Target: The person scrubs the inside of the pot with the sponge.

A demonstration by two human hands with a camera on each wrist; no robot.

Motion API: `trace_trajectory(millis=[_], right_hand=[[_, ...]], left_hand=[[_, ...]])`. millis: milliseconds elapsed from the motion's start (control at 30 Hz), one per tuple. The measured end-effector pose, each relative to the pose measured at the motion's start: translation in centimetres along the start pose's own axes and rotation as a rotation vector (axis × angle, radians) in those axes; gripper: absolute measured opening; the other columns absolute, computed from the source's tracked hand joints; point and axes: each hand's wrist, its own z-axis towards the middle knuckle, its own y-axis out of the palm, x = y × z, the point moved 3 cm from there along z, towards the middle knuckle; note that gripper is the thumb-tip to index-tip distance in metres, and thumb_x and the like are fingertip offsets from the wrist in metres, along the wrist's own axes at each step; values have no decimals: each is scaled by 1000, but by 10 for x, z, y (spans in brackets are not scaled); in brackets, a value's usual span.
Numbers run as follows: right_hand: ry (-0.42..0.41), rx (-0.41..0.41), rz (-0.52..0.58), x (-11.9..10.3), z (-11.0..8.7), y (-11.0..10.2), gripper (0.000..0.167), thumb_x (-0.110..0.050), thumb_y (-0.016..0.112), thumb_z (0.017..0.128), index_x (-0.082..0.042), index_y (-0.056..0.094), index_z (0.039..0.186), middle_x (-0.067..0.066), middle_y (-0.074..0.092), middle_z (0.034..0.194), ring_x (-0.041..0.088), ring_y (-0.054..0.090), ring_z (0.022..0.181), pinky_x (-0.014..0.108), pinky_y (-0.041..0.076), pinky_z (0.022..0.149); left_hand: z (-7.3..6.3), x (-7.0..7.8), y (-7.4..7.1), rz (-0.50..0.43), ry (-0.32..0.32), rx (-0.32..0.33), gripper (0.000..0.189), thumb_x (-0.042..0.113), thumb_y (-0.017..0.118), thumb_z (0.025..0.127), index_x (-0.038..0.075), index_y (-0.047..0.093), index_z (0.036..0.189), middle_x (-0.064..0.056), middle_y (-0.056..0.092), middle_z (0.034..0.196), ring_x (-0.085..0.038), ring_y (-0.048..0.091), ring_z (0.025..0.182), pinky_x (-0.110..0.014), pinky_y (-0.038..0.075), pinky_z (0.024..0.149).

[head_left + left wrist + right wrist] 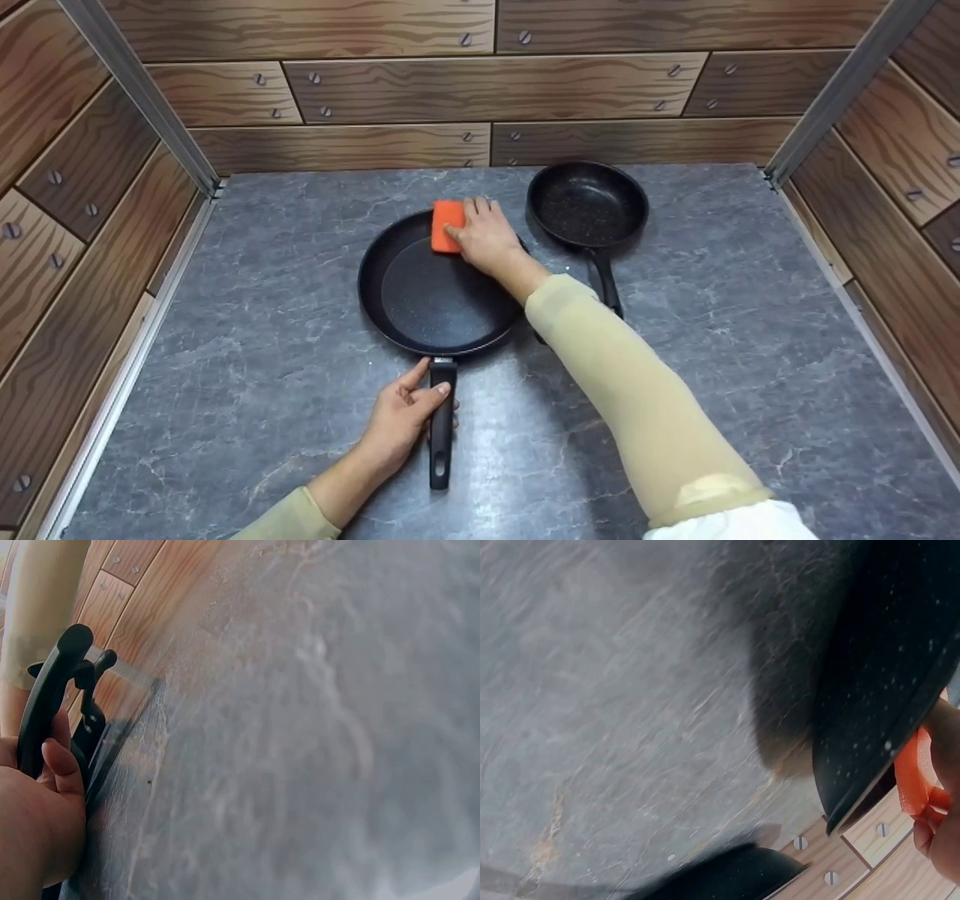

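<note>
A large black frying pan [439,300] is in the middle of the head view, its handle [441,457] pointing toward me. My left hand [397,420] grips that handle near the pan, with the thumb on top and fingers reaching beneath. In the left wrist view the black handle [43,709] rises out of the curled fingers. At the pan's far inner wall, my right hand [489,238] holds an orange sponge [444,234] against the surface. The right wrist view shows the pan's speckled outer side [885,667] and the sponge [910,776] between fingers and thumb.
A smaller black frying pan [587,204] stands at the back right, its handle partly behind my right sleeve [637,375]. Both pans are on a grey marbled tabletop [262,337]. Wood-patterned panels [487,86] wall the back and sides, with metal posts [142,97] at the corners.
</note>
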Motion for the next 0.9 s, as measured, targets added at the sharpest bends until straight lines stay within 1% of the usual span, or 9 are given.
trace_trajectory(millis=[233,333,467,600,700,900], right_hand=[[4,-43,-27,9,-4,-1,50,-32,62,104,-25,59,153,32,44,153,48,44,137,57,41,110],[5,-53,-36,13,-6,-2,51,-32,63,103,-24,59,153,33,44,153,48,43,137,57,41,110],[-1,-53,-40,17,-9,-2,53,-32,68,100,-23,61,151,32,46,149,47,44,134,56,41,107],[-4,-51,-49,22,-12,-4,54,-33,71,96,-22,63,148,31,48,143,46,45,127,55,41,102],[-3,-50,-62,25,-14,-5,54,-34,72,94,-22,65,147,30,49,141,45,46,124,55,42,101],[-9,-47,-78,30,-19,-6,55,-34,75,91,-20,67,143,29,52,138,44,48,122,56,42,101]], left_hand=[[0,0,0,-5,-6,-2,82,7,67,104,-8,14,165,-15,77,88,-18,74,66,-31,64,66],[0,0,0,3,-7,-1,83,7,67,104,-9,13,165,-14,77,87,-18,74,66,-30,64,66],[0,1,0,8,-7,3,84,7,67,104,-9,13,165,-15,77,87,-18,74,66,-31,64,67],[0,1,1,9,-6,6,84,8,67,104,-9,13,165,-15,76,87,-18,74,66,-32,65,67],[0,1,1,13,5,3,83,8,67,104,-9,13,165,-16,76,87,-18,74,66,-32,65,66],[-1,2,1,12,15,-8,83,8,67,105,-10,13,165,-15,76,87,-18,74,66,-32,64,67]])
